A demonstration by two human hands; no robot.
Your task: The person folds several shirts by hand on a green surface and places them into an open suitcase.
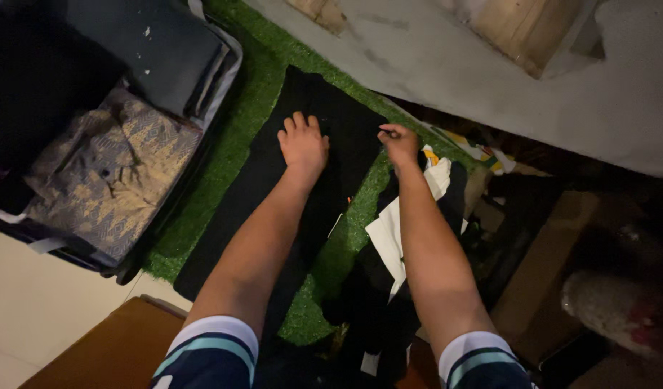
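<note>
A long black folded cloth garment point(303, 173) lies flat on a strip of green artificial turf point(234, 137), running from the far end of the turf back toward the person. The left hand point(303, 144) rests palm down on the far part of this garment, its fingers point(299, 121) spread flat and slightly apart, gripping nothing. The right hand point(399, 142) sits at the garment's right edge, its fingers point(389, 132) curled in and pinched together on that edge or on something small and dark; which of the two cannot be told. Just right of the garment, under the right forearm, is a loose heap of black and white clothes point(396, 245), partly on the turf. To the left stands an open dark suitcase point(151, 79) with a patterned grey and tan fabric point(108, 173) lying in its lower half. Pale floor tiles point(29, 302) show at the lower left, and a brown wooden surface point(101, 353) lies near the bottom edge. Both sleeves are dark with white and teal stripes.
</note>
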